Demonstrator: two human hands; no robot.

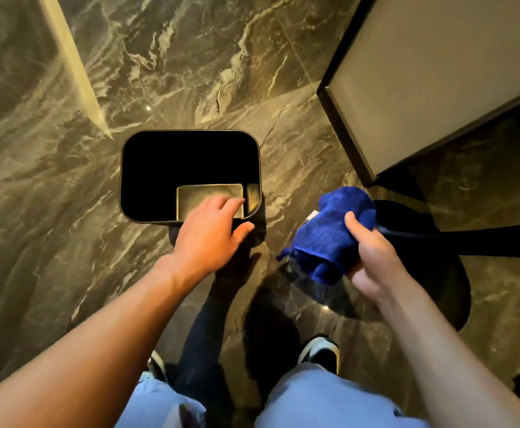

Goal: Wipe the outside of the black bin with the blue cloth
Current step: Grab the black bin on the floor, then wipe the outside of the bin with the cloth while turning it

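A black rectangular bin (129, 168) stands upright on the marble floor, seen from above, its inside dark with a pale reflection at the bottom. My left hand (212, 230) hovers over the bin's near rim with fingers spread, the fingertips over the opening; whether it touches the rim I cannot tell. To the right of the bin, my right hand (373, 261) grips a bunched blue cloth (326, 236) held in the air, apart from the bin.
Dark veined marble floor (51, 227) surrounds the bin. A pale panel with a dark frame (438, 88) stands at the right. A light strip (73, 66) runs diagonally at upper left. My legs and shoes (320, 350) are below.
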